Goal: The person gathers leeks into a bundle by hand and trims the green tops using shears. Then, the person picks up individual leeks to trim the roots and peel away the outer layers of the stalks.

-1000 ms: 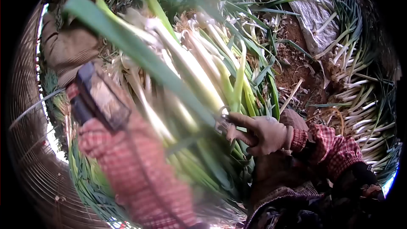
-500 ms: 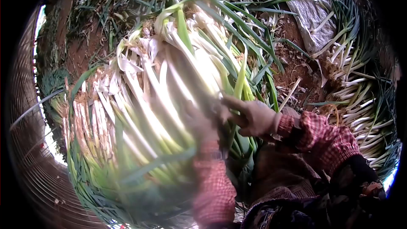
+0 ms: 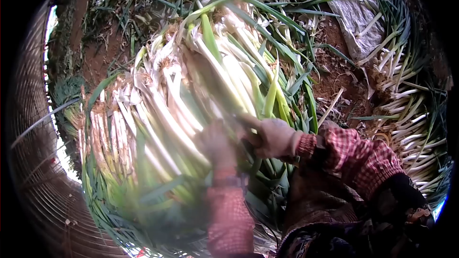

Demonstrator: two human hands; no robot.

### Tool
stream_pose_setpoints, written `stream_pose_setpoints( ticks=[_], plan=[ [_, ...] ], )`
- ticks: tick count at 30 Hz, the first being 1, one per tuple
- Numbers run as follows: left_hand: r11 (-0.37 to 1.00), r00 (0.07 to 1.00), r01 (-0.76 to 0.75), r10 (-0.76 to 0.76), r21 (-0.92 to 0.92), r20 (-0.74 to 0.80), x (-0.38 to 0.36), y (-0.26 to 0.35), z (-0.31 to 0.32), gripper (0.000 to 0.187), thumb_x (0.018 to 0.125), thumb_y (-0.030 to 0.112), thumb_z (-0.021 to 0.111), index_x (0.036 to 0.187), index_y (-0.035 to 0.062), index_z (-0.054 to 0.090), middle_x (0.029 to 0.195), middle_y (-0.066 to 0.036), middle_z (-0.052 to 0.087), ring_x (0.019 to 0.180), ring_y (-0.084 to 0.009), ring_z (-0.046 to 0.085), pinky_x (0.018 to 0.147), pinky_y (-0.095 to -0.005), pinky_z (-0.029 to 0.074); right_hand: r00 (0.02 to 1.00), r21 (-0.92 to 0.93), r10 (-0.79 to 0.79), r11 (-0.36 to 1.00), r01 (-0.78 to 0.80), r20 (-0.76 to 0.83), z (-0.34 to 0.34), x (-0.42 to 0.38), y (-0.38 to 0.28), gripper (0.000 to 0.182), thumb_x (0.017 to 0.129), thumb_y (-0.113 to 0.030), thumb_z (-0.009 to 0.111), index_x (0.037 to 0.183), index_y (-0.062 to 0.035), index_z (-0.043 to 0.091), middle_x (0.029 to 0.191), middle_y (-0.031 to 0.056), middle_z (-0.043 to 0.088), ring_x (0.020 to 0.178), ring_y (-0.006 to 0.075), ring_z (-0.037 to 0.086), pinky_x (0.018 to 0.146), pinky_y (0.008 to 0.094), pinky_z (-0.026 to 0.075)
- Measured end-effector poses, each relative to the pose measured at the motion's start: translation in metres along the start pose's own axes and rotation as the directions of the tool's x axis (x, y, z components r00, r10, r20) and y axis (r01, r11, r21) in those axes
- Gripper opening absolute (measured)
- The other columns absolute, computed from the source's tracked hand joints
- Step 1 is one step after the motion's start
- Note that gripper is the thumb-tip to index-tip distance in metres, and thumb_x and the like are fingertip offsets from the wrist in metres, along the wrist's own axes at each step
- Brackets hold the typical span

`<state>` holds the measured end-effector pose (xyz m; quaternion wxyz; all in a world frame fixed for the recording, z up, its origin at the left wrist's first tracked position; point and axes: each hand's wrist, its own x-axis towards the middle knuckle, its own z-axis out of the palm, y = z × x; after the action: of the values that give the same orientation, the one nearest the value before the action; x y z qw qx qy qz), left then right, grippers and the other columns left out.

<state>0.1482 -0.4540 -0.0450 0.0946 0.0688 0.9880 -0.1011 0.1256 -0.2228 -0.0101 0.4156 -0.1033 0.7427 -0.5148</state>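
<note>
Roughly centred, both gloved hands meet on the leek bundle (image 3: pixel 191 100), whose long axis runs up-left, roots far: right hand (image 3: pixel 273 137) curled around stalks, left hand (image 3: pixel 215 144) blurred, its fingers' grip cannot be told.

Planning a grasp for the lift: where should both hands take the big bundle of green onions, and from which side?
Probably at the waist of the green onion bundle, where white stalks turn green and where the left hand and right hand sit now. Come from the near, leaf-end side, one hand per flank: the stalks run lengthwise away from the person, roots far, floppy leaves near. Whether a tie binds it cannot be told.
</note>
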Motion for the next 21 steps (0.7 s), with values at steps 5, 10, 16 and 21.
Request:
stream_pose_setpoints(
  ticks=[5,10,16,21],
  plan=[
    [0.971,0.963,0.239,-0.237,0.004,0.13,0.027,0.022,-0.006,0.037,0.083,0.028,0.069,0.118,0.0153,0.067,0.116,-0.007,0.067,0.111,-0.0282,0.059,0.098,-0.0452,0.039,0.996,0.007,-0.004,1.0,0.005,-0.085,-0.014,0.056,-0.013,0.096,0.078,-0.025,0.079,0.158,-0.013,0.027,0.107,0.0201,0.072,0.1,0.0349,0.072,0.093,0.0422,0.056],
    [0.929,0.906,0.344,-0.367,0.14,0.21,0.053,0.035,-0.009,0.038,0.082,0.033,0.07,0.114,0.012,0.067,0.107,-0.01,0.069,0.107,-0.0299,0.063,0.088,-0.0469,0.047,0.98,0.098,-0.096,0.989,0.114,-0.172,-0.033,0.115,-0.021,0.08,0.088,-0.041,0.073,0.149,-0.0042,0.036,0.109,0.0206,0.072,0.093,0.0357,0.074,0.087,0.0454,0.058],
    [0.913,0.761,0.364,-0.406,0.185,0.507,0.082,0.029,-0.034,0.052,0.087,0.039,0.068,0.128,0.0081,0.06,0.11,-0.013,0.073,0.111,-0.0305,0.069,0.087,-0.0437,0.057,0.986,0.087,-0.069,0.993,0.083,-0.155,-0.036,0.114,-0.018,0.067,0.092,-0.039,0.067,0.143,-0.0046,0.041,0.118,0.0235,0.07,0.103,0.0368,0.072,0.094,0.0448,0.056],
    [0.928,0.893,0.372,-0.362,0.017,0.268,0.089,0.03,-0.023,0.059,0.094,0.038,0.063,0.139,0.0014,0.051,0.125,-0.024,0.065,0.118,-0.0396,0.065,0.101,-0.0455,0.053,0.981,0.038,-0.132,0.99,0.139,-0.145,-0.044,0.135,-0.016,0.072,0.093,-0.034,0.064,0.151,-0.0022,0.035,0.117,0.0253,0.069,0.113,0.0391,0.068,0.097,0.0429,0.054]
  ],
)
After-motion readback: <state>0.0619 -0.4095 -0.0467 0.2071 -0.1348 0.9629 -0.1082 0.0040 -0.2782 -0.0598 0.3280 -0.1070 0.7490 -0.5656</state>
